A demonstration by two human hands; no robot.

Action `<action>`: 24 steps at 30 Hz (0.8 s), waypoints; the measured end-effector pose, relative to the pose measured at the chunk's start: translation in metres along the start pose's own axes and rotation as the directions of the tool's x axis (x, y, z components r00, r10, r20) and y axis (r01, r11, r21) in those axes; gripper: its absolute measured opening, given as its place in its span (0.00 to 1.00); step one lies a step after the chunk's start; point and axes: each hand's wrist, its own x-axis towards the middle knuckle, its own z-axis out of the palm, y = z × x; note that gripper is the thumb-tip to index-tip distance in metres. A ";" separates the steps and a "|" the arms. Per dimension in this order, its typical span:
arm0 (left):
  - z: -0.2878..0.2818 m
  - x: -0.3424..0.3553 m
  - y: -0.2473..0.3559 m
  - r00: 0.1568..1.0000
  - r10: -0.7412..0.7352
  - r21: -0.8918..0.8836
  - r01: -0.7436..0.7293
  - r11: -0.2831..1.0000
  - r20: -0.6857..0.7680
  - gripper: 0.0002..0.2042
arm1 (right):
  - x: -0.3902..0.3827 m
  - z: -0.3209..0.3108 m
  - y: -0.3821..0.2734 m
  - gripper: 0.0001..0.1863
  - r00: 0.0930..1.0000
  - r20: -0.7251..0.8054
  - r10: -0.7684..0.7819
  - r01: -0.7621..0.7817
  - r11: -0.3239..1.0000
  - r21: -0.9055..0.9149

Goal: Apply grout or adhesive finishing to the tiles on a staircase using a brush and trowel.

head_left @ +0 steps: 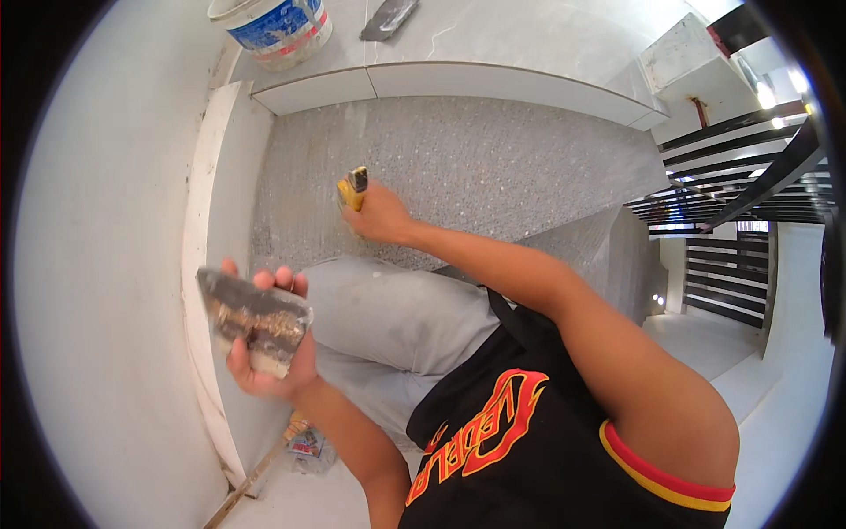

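Clasping a dark, tan-smeared plate (254, 310) in the left grip (298, 366), near a white board (225, 167). Blocking part of the speckled floor (511, 163) with grey-trousered legs (388, 309). Closed round a yellow-handled tool (354, 189) in the right grip (383, 216), above that floor. Bounded beyond by a pale ledge (502, 35) bearing a bucket (280, 37) and dark slab (389, 19); hemmed right by black railings (727, 279).

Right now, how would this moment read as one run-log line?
Left hand: holding flat grey piece; right hand: holding yellow tool; bucket: on tiled ledge
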 end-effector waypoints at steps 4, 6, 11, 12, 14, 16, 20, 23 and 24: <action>-0.016 -0.037 0.041 0.982 0.130 0.206 -0.100 0.973 -0.137 0.40 | -0.006 -0.074 0.047 0.22 0.942 -0.033 -0.333 0.300 0.884 -0.358; -0.035 -0.060 0.053 0.945 0.193 0.260 -0.123 0.958 -0.265 0.41 | -0.016 -0.152 0.104 0.21 0.980 -0.084 -0.182 0.115 0.853 -0.509; -0.055 -0.098 0.067 0.854 0.256 0.219 -0.171 0.961 -0.454 0.43 | -0.079 -0.274 0.153 0.23 0.891 -0.415 0.184 -0.433 0.619 -0.655; -0.049 -0.096 0.062 0.821 0.280 0.222 -0.191 0.956 -0.497 0.43 | -0.085 -0.250 0.158 0.25 0.889 -0.417 0.189 -0.437 0.625 -0.647; -0.038 -0.087 0.053 0.788 0.314 0.238 -0.217 0.947 -0.530 0.43 | -0.088 -0.168 0.117 0.28 0.912 -0.332 0.241 -0.402 0.683 -0.610; -0.028 -0.064 0.038 0.871 0.229 0.166 -0.172 0.971 -0.435 0.46 | -0.079 -0.107 0.072 0.28 0.973 -0.078 0.218 -0.229 0.851 -0.473; -0.016 -0.035 0.015 0.966 0.147 0.172 -0.112 0.979 -0.212 0.53 | -0.036 -0.081 0.028 0.24 0.990 0.141 -0.012 0.021 0.998 -0.060; -0.013 -0.038 0.013 0.990 0.127 0.126 -0.118 0.985 -0.063 0.52 | 0.016 -0.141 0.068 0.18 0.906 -0.388 -0.171 0.252 0.953 0.169; -0.019 -0.045 0.015 0.986 0.145 0.139 -0.133 0.981 -0.082 0.52 | 0.022 -0.176 0.057 0.14 0.893 -0.445 0.061 0.071 0.959 0.274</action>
